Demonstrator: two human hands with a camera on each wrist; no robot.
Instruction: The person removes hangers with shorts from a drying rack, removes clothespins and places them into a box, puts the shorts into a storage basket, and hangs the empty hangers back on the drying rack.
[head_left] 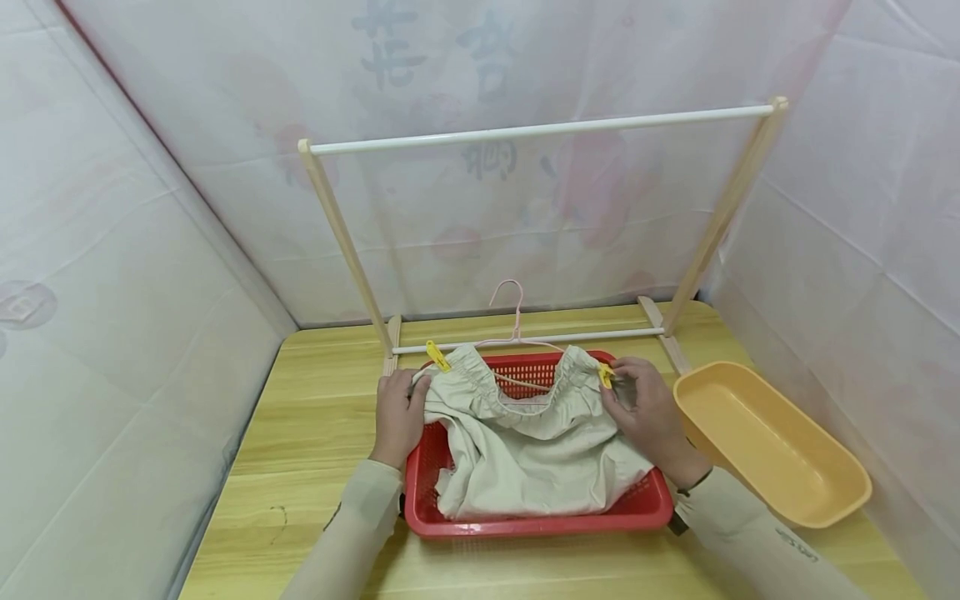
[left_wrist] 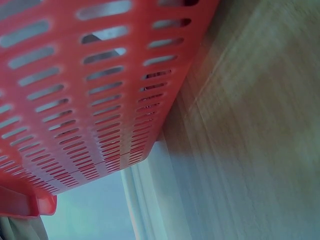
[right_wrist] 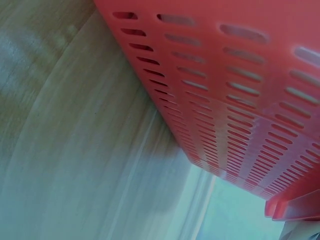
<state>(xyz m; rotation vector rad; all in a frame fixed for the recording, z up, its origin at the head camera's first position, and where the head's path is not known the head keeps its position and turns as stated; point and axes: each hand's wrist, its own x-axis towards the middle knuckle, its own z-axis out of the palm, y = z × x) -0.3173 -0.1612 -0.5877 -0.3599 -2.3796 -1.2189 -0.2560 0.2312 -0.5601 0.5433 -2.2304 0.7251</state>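
Note:
A cream garment with a gathered elastic waistband (head_left: 525,458), perhaps shorts, lies over the red basket (head_left: 540,527). Behind its waist is a pink hanger (head_left: 517,321), its hook pointing up. One yellow clothespin (head_left: 438,357) sits at the waistband's left end. My left hand (head_left: 400,417) holds the cloth just below that clothespin, over the basket's left rim. At the right end, my right hand (head_left: 647,412) pinches a second yellow clothespin (head_left: 606,376) against the waistband. Both wrist views show mainly the slotted basket wall (left_wrist: 95,95); the hands are out of sight there.
A drying rack with a white top bar (head_left: 540,131) and wooden posts stands behind the basket. To the right is a yellow-orange plastic tub (head_left: 780,442), close to my right forearm. Fabric walls (head_left: 112,250) enclose the wooden table (head_left: 300,467).

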